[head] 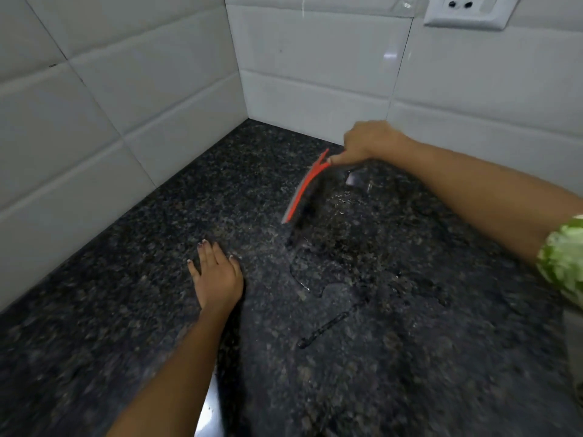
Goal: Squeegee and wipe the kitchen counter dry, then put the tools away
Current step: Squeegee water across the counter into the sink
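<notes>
Left hand (217,275) flat on counter (126,263); right hand's fingers (339,159) grip squeegee (304,190).

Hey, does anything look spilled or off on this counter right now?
Yes. Water is pooled on the dark granite counter, near the orange squeegee gripped by the right hand. The left hand rests flat. Nothing looks damaged.

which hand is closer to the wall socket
Right. The right hand grips the squeegee by the back wall, below and left of the wall socket. The left hand lies flat on the counter, much farther forward and left.
</notes>
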